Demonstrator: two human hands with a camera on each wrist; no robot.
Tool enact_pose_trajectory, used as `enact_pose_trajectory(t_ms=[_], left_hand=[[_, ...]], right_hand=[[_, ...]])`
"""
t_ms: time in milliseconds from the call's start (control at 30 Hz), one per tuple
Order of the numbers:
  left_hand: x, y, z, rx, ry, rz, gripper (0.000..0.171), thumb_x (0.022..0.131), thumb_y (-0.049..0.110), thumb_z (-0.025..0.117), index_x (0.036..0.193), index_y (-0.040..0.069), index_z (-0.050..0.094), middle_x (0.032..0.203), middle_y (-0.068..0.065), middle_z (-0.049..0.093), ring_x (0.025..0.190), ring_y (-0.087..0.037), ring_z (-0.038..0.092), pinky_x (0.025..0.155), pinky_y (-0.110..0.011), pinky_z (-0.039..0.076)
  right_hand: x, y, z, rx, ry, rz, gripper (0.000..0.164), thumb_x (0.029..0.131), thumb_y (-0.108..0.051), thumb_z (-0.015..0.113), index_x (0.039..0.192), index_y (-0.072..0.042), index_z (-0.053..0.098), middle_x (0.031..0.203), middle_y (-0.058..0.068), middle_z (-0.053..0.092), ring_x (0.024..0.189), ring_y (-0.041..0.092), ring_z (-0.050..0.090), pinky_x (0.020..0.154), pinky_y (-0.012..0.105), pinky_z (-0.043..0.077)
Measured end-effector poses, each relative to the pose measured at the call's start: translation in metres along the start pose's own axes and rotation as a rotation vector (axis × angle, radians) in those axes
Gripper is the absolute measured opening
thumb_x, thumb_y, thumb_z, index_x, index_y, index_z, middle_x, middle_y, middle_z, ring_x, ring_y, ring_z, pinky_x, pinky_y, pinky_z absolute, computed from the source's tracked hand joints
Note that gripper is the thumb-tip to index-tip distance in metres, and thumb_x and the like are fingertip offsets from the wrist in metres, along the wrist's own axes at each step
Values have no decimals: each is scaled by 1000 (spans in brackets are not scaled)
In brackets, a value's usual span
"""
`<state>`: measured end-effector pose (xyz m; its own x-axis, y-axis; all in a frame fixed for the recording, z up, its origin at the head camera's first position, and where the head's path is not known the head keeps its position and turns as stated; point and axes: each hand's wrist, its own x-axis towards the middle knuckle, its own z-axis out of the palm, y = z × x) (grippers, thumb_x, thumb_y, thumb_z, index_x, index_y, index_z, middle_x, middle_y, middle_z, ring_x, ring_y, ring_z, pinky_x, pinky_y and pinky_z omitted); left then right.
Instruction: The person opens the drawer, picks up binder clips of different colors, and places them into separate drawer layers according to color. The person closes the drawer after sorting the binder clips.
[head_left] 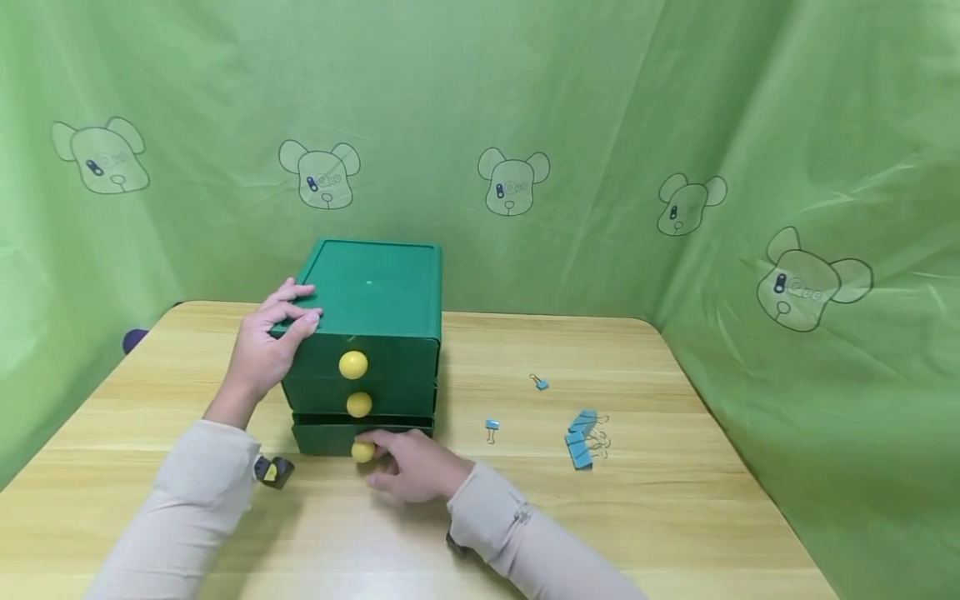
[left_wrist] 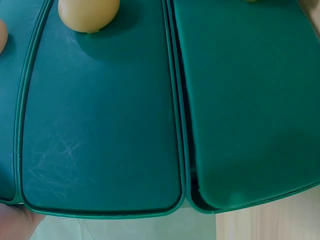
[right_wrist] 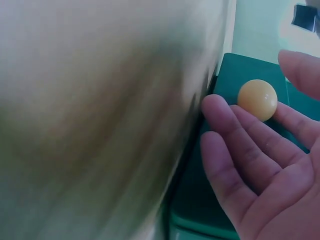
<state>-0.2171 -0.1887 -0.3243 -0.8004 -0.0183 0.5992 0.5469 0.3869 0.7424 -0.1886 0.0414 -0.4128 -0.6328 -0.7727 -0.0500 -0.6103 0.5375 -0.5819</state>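
A green drawer cabinet point(head_left: 375, 287) with three yellow ball knobs stands at the left of the table. My left hand point(head_left: 262, 350) rests on its top left edge, fingers on the lid. At the bottom drawer point(head_left: 322, 439), which sticks out a little with a dark gap above it, is my right hand point(head_left: 423, 468). Its index finger touches the lowest knob point(head_left: 363, 452). In the right wrist view, loosely stretched fingers lie beside that knob point(right_wrist: 257, 100), with the thumb apart from it. The left wrist view shows the drawer fronts close up, including a scratched one point(left_wrist: 100, 125).
Blue binder clips lie right of the cabinet: a small one point(head_left: 491, 429), another farther back point(head_left: 540, 383), and a larger group point(head_left: 581, 442). A small dark object with yellow point(head_left: 273, 472) sits by the left sleeve. Green curtain point(head_left: 585, 100) borders the table behind and at right.
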Motion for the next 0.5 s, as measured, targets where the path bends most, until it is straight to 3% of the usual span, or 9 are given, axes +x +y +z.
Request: enact_pose_trajectory(t_ms=[200, 400, 500], left_hand=[[-2, 20, 0, -7, -21, -14, 19, 87, 5, 57, 96, -10, 63, 126, -22, 48, 133, -26, 24, 106, -48, 14], [-4, 35, -3, 19, -69, -45, 21, 87, 6, 57, 98, -11, 61, 129, -23, 46, 134, -30, 20, 106, -50, 13], [-3, 37, -5, 30, -100, -57, 22, 88, 7, 56, 99, -11, 61, 130, -23, 44, 134, -31, 18, 106, -51, 12]], right_hand=[[-13, -12, 2, -93, -53, -20, 56, 86, -33, 62, 135, -20, 40, 101, -8, 61, 71, -8, 51, 72, 15, 42], [-29, -29, 4, -182, -140, -16, 60, 85, -39, 62, 137, -24, 36, 68, -13, 50, 60, 0, 45, 57, 18, 38], [-36, -37, 6, -208, -167, -23, 61, 84, -40, 62, 137, -24, 37, 62, -12, 45, 55, 2, 42, 53, 18, 36]])
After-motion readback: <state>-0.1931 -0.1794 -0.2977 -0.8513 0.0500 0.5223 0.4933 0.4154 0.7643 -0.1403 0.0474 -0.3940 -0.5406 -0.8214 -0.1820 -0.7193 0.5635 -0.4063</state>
